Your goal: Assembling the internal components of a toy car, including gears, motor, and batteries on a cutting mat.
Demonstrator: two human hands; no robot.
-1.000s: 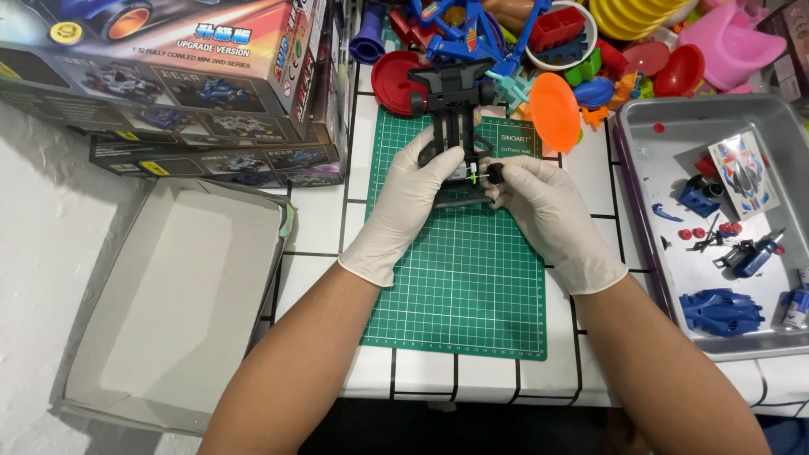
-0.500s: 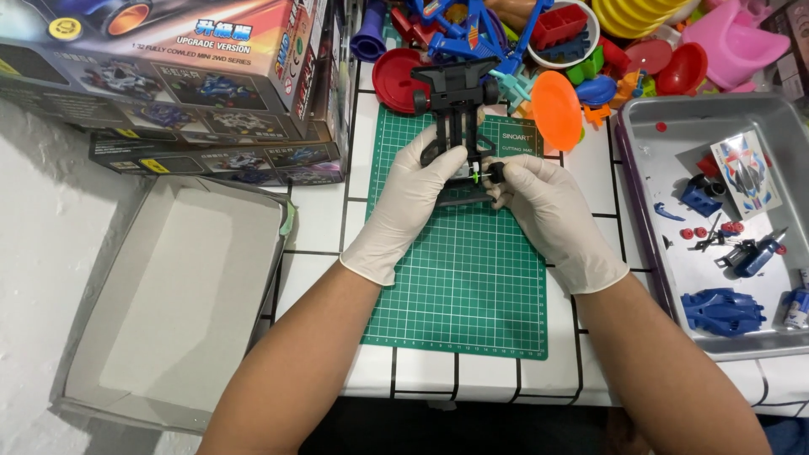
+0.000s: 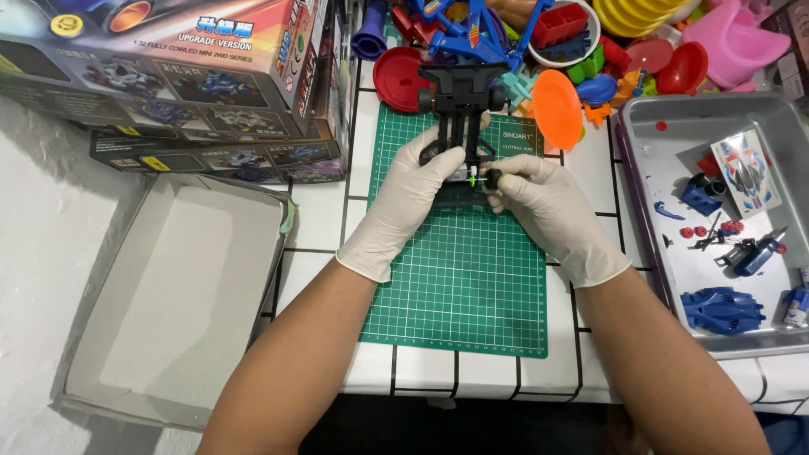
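Both my hands gloved in white latex, working over the green cutting mat (image 3: 459, 286). My left hand (image 3: 406, 202) is clamped around the side of the black toy car chassis (image 3: 459, 118), fingers curled onto its rear part. My right hand (image 3: 539, 206) pinches a small black wheel (image 3: 493, 178) at the chassis's rear axle, thumb and forefinger closed on it, a tiny green piece (image 3: 473, 179) just beside it. The chassis sits at the mat's top edge, front end pointing away from me, near the red disc (image 3: 398, 78) and orange disc (image 3: 556, 108). Metal tray (image 3: 640, 168) on my right holds a blue car body (image 3: 722, 309) and small parts. Open cardboard box (image 3: 177, 295) to my left, 2 printed kit boxes (image 3: 185, 76) stacked behind it.
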